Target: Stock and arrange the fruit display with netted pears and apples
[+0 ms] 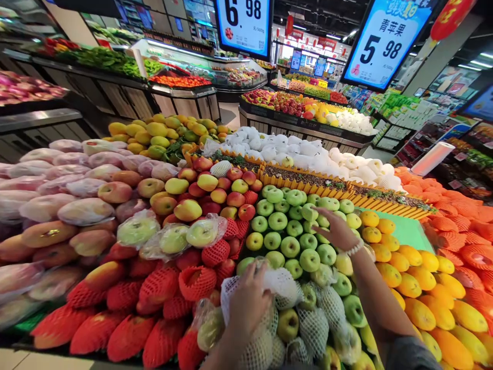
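Note:
I face a heaped fruit display. My left hand (248, 300) presses down on a white foam net sleeve (283, 282) lying over the near green apples, fingers curled onto it. My right hand (336, 229), with a pearl bracelet on the wrist, reaches forward over the pile of bare green apples (289, 226), palm down and fingers spread, touching or hovering just above an apple; nothing shows in its grip. More netted green apples (314, 321) lie between my arms at the near edge.
Red-netted fruit (154, 293) fills the near left, wrapped mangoes (57, 205) sit further left, and red-yellow apples (210, 192) lie behind. Yellow mangoes (419, 282) and orange-netted fruit (462, 231) sit to the right. Price signs (385, 38) hang overhead. Other produce stands line the aisle beyond.

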`<state>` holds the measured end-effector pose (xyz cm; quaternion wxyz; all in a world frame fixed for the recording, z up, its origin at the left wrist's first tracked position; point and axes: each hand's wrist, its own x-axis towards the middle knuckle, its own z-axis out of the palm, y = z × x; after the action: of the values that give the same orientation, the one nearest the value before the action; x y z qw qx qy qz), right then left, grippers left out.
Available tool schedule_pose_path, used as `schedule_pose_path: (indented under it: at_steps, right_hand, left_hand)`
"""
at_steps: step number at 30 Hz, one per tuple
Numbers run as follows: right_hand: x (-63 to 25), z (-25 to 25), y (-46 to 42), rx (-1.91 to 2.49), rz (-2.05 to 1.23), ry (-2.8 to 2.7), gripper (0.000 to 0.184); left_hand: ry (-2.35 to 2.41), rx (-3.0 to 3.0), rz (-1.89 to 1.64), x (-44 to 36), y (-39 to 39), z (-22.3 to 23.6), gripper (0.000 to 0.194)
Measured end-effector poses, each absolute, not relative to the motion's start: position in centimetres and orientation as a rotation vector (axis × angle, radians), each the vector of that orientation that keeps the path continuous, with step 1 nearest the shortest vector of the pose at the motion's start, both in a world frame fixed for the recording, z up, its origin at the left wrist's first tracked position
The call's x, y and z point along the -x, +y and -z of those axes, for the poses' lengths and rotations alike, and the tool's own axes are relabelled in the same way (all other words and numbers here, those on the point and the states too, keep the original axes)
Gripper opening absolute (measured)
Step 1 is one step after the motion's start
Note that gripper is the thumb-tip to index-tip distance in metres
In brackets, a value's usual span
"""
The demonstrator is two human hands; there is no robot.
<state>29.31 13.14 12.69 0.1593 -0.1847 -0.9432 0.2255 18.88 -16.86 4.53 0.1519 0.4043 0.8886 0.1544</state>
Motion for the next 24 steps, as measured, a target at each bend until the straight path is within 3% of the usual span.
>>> schedule_pose_path:
  at_steps: [5,9,13,16,24]
  right_hand:
    - [-43.8,-7.2,4.5,0.76,-1.056,-2.617,0.043]
    - [-48.4,-2.8,-1.5,0.893,-1.199,-2.36,0.035]
    - [-43.6,-1.5,-1.0,0.996,-0.821,-2.391,0.048]
    - [-37.5,-1.6,1.4,1.067,-0.553,-2.673,0.077]
    - [-32.6,-5.4,10.3,1.022,-0.396,-2.836,0.078]
  left_hand:
    - [2.56,-1.157,-0.52,-18.1,-18.1,-6.2,0.051]
    - [2.674,-1.326,-0.836,-20.0,-19.3,-7.1,0.045]
    - [2.633,-1.483,-1.113,-22.4,-20.0,-8.2,0.049]
    - [2.63,-1.501,-1.165,-22.9,-21.0,-9.0,0.049]
    - [3.012,-1.044,-1.086,-19.8,-29.9,-7.9,0.039]
